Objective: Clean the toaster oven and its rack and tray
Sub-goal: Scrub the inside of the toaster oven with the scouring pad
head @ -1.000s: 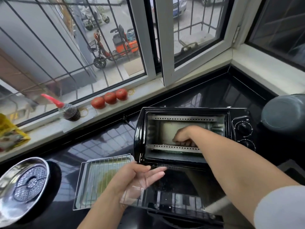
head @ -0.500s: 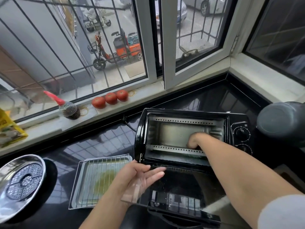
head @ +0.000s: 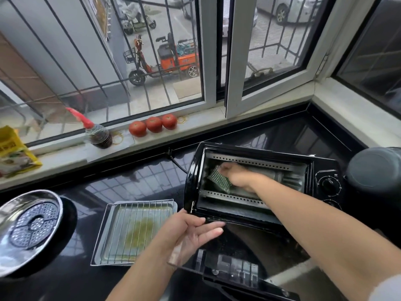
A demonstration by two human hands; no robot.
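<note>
Countertop of glossy black tile (head: 130, 181) runs under a barred window, and the toaster oven (head: 249, 181) sits on it toward my right, its glass door (head: 234, 253) folded down flat toward me. My right hand (head: 236, 177) is deep in the cavity, fingers curled round a green scrubbing pad (head: 219, 178) pressed near the left inner wall. My left hand (head: 191, 233) lies with fingers straight and loosely apart at the door's left edge, touching the glass and clasping nothing.

The pad looks soft and springy, so I judge it will bend into corners; I would keep hold across its back. The oven looks light enough to slide on the slick tile, so bracing the frame or door seems wise. The door is glass on a hinge and probably should not bear my weight. The perforated metal rails inside look stiff, perhaps sharp at the edges.

Just left of the oven, the wire rack (head: 130, 216) rests on top of the tray (head: 102, 246), which shows a yellowish-green film; both look thin, rigid and easy to lift by the rims.

Farther left is a steel steamer plate (head: 26, 224). On the sill are three tomatoes (head: 153, 124), a bottle of dark sauce (head: 98, 135) and a yellow packet (head: 13, 153). A dark round pot lid (head: 375, 170) crowds the oven's right side, beside the control knobs (head: 328, 184).
</note>
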